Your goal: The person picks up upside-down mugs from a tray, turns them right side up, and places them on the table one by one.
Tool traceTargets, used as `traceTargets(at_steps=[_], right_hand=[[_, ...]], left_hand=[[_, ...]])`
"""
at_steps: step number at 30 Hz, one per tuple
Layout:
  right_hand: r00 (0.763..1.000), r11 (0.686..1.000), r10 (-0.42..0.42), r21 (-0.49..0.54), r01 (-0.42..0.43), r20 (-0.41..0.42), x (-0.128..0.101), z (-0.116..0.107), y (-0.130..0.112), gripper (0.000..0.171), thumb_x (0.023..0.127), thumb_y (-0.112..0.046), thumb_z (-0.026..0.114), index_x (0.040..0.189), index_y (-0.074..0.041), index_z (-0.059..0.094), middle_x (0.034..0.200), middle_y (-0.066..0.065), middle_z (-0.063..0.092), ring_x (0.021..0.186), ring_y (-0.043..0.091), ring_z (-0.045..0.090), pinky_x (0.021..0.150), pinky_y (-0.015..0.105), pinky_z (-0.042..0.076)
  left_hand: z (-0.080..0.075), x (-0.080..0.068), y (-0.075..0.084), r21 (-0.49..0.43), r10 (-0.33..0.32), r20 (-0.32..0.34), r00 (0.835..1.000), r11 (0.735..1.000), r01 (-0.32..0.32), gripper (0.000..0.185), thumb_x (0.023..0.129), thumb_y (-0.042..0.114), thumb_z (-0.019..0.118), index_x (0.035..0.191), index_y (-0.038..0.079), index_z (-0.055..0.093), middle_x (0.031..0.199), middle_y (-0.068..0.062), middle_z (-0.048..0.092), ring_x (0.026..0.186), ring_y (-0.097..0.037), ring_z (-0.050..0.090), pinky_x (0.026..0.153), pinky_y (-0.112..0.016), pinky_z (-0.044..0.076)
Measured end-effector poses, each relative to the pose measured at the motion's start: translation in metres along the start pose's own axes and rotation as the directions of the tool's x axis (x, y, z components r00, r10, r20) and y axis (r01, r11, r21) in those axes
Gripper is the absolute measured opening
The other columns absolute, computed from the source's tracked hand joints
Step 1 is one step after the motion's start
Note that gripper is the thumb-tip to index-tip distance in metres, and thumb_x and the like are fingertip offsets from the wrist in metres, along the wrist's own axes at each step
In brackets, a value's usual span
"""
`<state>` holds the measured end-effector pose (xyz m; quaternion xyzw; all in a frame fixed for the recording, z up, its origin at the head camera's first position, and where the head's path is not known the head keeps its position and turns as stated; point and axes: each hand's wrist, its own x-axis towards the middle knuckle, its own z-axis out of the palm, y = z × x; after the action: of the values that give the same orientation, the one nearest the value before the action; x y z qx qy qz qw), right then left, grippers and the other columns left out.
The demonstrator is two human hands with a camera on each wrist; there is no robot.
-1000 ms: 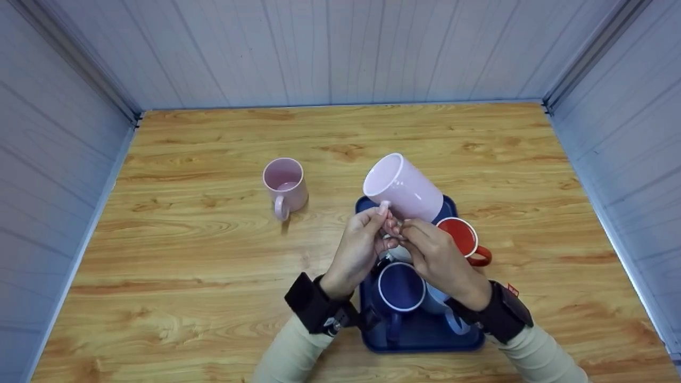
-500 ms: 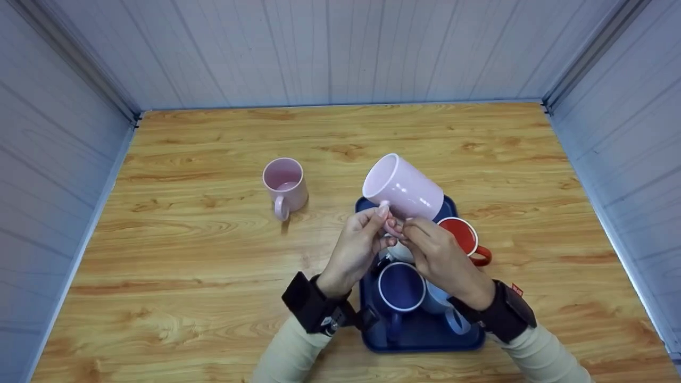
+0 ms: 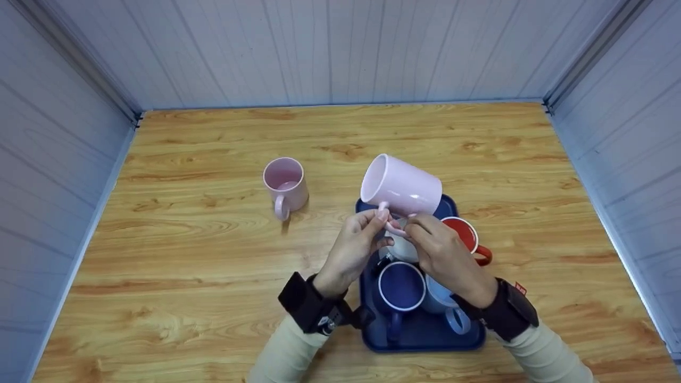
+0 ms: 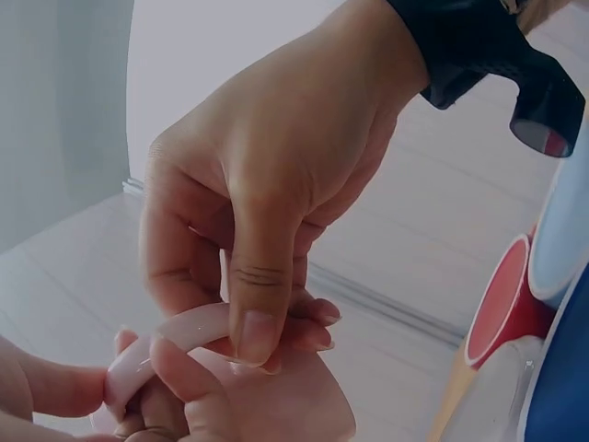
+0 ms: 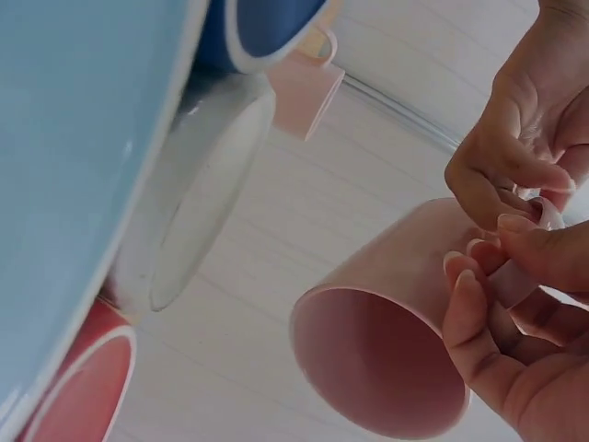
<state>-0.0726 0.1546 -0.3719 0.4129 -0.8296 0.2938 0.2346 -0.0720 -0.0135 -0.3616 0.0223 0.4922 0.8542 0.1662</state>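
Both hands hold one pink mug (image 3: pixel 410 186) by its handle, over the far end of a dark blue tray (image 3: pixel 425 335). In the head view the mug lies tipped sideways, its mouth facing left. My left hand (image 3: pixel 352 239) pinches the end of the handle (image 3: pixel 396 229) near the rim, thumb on top. My right hand (image 3: pixel 439 244) grips the other end near the base, with its fingers partly covering it. The left wrist view shows the right hand (image 4: pixel 285 147) from above; the right wrist view catches the left hand (image 5: pixel 529 120) at upper right.
A second pink mug (image 3: pixel 286 186) stands upright on the wooden table (image 3: pixel 186 276), left of the hands. On the tray are a dark blue mug (image 3: pixel 402 290), a light blue mug (image 3: pixel 439 300), a red mug (image 3: pixel 463 231) and a white cup (image 3: pixel 401 251). Panel walls (image 3: pixel 340 58) enclose the table.
The held mug has turned a little and lies closer to level, its mouth facing more to the left. The right hand has shifted slightly, and more of the handle shows.
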Motion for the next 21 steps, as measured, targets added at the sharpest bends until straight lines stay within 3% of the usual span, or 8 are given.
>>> traceTargets(at_steps=[6, 11, 15, 18, 21], right_hand=[[0.997, 0.996, 0.012, -0.086, -0.018, -0.07, 0.0005, 0.0012, -0.0004, 0.027, 0.099, -0.019, 0.038, 0.083, -0.003, 0.055, 0.086, 0.013, 0.041, 0.063, 0.017, 0.044, 0.05, 0.027, 0.04], [0.995, 0.986, 0.015, -0.164, -0.031, -0.098, -0.0008, 0.0018, -0.002, 0.024, 0.098, -0.016, 0.041, 0.085, -0.002, 0.056, 0.075, 0.01, 0.045, 0.053, 0.016, 0.046, 0.041, 0.026, 0.039], [0.991, 0.993, 0.054, -0.101, -0.067, -0.122, -0.0011, 0.0016, -0.0007, 0.003, 0.085, 0.002, 0.058, 0.087, 0.0, 0.057, 0.075, 0.01, 0.052, 0.06, 0.019, 0.055, 0.047, 0.028, 0.046], [0.982, 0.994, 0.097, -0.027, -0.103, -0.16, -0.0007, 0.0021, 0.0019, 0.018, 0.072, 0.011, 0.067, 0.085, 0.001, 0.058, 0.076, 0.009, 0.055, 0.064, 0.018, 0.056, 0.053, 0.027, 0.046], [0.971, 0.989, 0.145, 0.046, -0.139, -0.191, 0.0008, -0.0002, 0.0027, 0.02, 0.07, 0.013, 0.068, 0.083, 0.0, 0.059, 0.076, 0.008, 0.056, 0.064, 0.016, 0.055, 0.056, 0.023, 0.044]], left_hand=[[-0.0015, -0.0025, 0.0005, 0.054, 0.025, 0.018, 1.0, 0.998, -0.026, 0.021, 0.098, 0.007, 0.041, 0.084, -0.001, 0.055, 0.083, -0.002, 0.057, 0.076, -0.01, 0.055, 0.065, -0.021, 0.045], [-0.0015, -0.0038, 0.0011, 0.055, 0.04, 0.027, 0.999, 0.998, -0.042, 0.018, 0.098, 0.006, 0.039, 0.093, -0.006, 0.053, 0.085, -0.003, 0.057, 0.077, -0.011, 0.054, 0.065, -0.021, 0.044], [-0.0005, -0.0041, 0.0011, 0.055, 0.038, 0.033, 0.999, 0.998, -0.039, 0.018, 0.098, 0.005, 0.038, 0.095, -0.007, 0.051, 0.085, -0.002, 0.056, 0.074, -0.009, 0.051, 0.062, -0.019, 0.043], [0.0003, -0.0042, 0.0002, 0.026, 0.03, 0.041, 0.999, 0.999, -0.031, 0.018, 0.098, 0.003, 0.036, 0.095, -0.008, 0.05, 0.082, -0.003, 0.054, 0.07, -0.009, 0.049, 0.06, -0.018, 0.042], [0.0011, -0.0041, -0.0019, -0.025, 0.012, 0.05, 0.999, 1.0, -0.01, 0.017, 0.098, 0.001, 0.035, 0.094, -0.008, 0.049, 0.082, -0.005, 0.053, 0.069, -0.009, 0.049, 0.06, -0.018, 0.043]])
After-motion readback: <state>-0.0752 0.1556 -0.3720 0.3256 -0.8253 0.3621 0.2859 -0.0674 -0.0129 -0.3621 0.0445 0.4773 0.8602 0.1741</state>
